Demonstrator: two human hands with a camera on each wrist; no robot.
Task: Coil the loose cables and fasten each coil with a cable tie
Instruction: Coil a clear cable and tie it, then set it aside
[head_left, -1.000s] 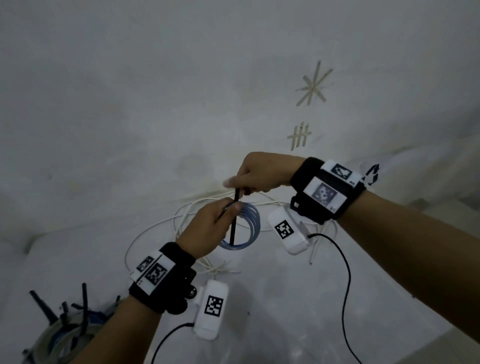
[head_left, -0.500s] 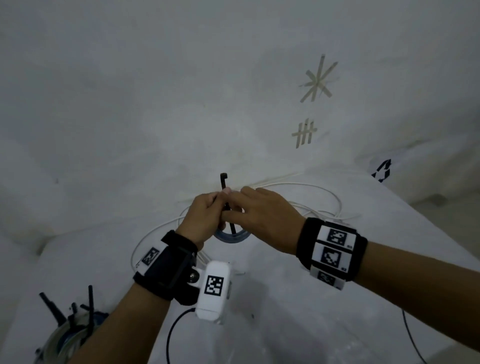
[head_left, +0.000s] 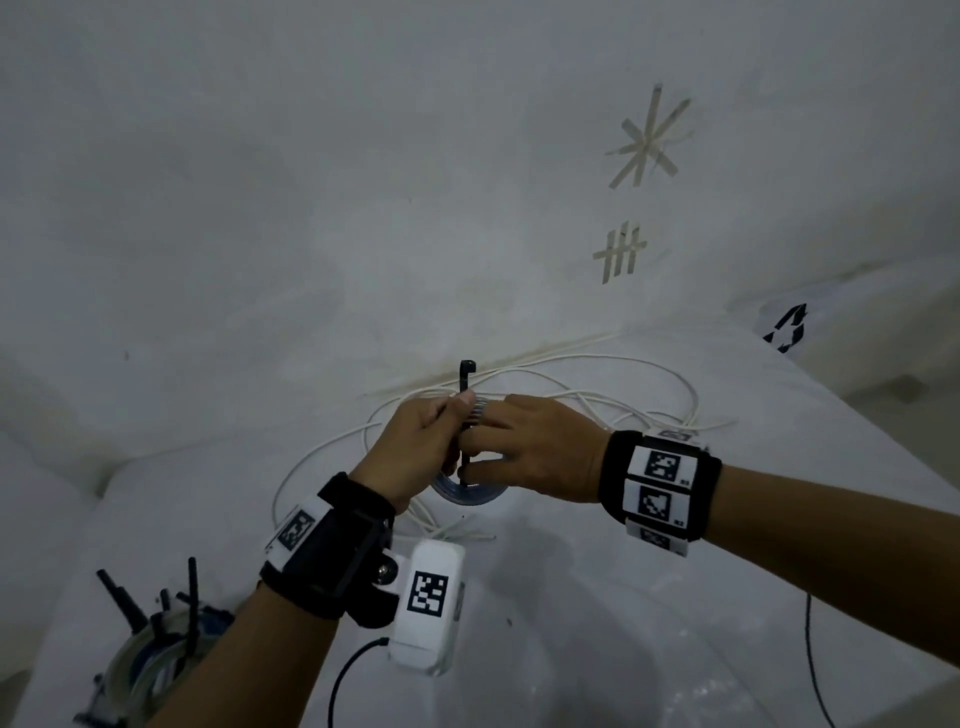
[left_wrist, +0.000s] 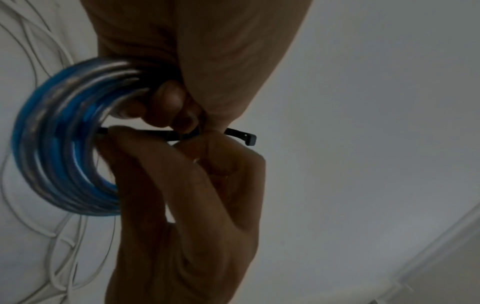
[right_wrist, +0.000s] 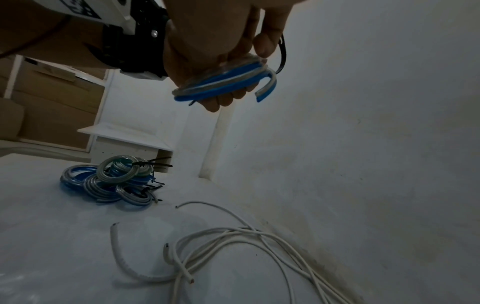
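A small blue and grey cable coil (head_left: 467, 496) is held up over the white table (head_left: 597, 613). My left hand (head_left: 415, 441) grips it, fingers curled under the loops. A black cable tie (head_left: 464, 379) stands upright through the coil, its head poking above my left thumb. My right hand (head_left: 519, 447) lies palm down against the left and pinches the tie. In the left wrist view the tie (left_wrist: 241, 136) runs between both hands beside the coil (left_wrist: 52, 144). The right wrist view shows the coil (right_wrist: 221, 82) from below, the tie (right_wrist: 283, 55) curving beside it.
Several tied coils (right_wrist: 116, 179) with black tie tails are piled at the table's left end, visible too in the head view (head_left: 150, 660). Loose white cables (right_wrist: 233, 242) sprawl along the wall under my hands. Cardboard boxes (right_wrist: 52, 102) stand beyond the table.
My right hand has turned palm down and come in from above to the right side of the coil. The tie's head now sticks up above my left hand.
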